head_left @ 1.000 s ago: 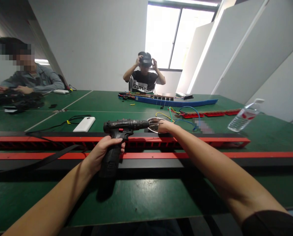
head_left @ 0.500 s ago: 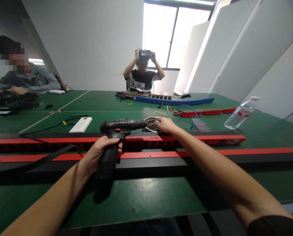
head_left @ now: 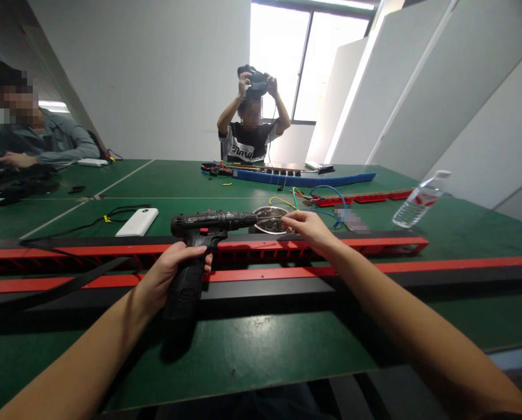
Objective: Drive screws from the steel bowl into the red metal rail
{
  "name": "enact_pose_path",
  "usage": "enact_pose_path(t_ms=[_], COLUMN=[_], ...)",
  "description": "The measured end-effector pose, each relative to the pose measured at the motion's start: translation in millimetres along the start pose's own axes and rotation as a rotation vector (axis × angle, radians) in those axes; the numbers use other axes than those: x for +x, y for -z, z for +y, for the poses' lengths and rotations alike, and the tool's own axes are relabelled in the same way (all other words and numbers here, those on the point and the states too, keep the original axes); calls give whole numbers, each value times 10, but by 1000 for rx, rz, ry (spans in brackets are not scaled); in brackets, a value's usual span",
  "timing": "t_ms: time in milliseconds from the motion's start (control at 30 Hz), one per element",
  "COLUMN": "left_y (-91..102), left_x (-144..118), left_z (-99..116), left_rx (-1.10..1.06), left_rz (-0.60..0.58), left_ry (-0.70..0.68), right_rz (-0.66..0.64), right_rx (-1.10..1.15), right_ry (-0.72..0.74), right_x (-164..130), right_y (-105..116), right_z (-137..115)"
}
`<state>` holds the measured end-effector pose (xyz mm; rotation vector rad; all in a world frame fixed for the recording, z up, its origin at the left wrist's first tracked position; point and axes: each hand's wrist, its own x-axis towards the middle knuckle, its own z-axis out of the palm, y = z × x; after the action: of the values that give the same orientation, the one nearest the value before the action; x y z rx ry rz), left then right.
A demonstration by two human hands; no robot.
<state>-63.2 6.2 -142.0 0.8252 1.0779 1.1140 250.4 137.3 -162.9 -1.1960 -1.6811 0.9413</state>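
My left hand (head_left: pixel 173 271) is wrapped round the handle of a black cordless drill (head_left: pixel 199 224), which points to the right. A long thin bit (head_left: pixel 267 217) sticks out of its chuck over a round metal bowl (head_left: pixel 261 211) full of small dark pieces, too small to name surely. At the bit's tip, the fingers of my right hand (head_left: pixel 307 226) are pinched together; whatever they hold is too small to make out. Below the drill lie two long red-and-black rails (head_left: pixel 261 275), side by side across the table.
A white power bank (head_left: pixel 137 222) with a black cable lies left. Farther back are a blue strip (head_left: pixel 304 177), red strips (head_left: pixel 361 199) with coloured wires, and a tilted water bottle (head_left: pixel 420 201). A person (head_left: pixel 249 137) across the table holds a headset; another person (head_left: pixel 46 137) sits left.
My right hand has drawn slightly back from the bowl, its fingers now at the bit's tip. The drill stays in my left hand. The person opposite has raised the headset higher.
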Motion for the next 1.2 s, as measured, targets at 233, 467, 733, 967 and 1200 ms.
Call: enact_pose_path(t_ms=[233, 467, 733, 967, 1200], left_y=[-14, -3, 78, 75, 74], left_x=[-68, -61, 3, -18, -14], left_z=[14, -28, -67, -53, -61], left_rx=[27, 75, 99, 133, 100], left_rz=[-20, 3, -56, -92, -81], left_ry=[37, 50, 37, 3, 27], right_rz=[-4, 7, 31, 62, 70], right_rx=[271, 388, 380, 302, 287], right_ry=[-58, -91, -94, -77, -41], right_x=[-362, -426, -445, -460, -478], right_y=[-22, -68, -69, -79, -78], right_z=[-60, 11, 41, 11, 16])
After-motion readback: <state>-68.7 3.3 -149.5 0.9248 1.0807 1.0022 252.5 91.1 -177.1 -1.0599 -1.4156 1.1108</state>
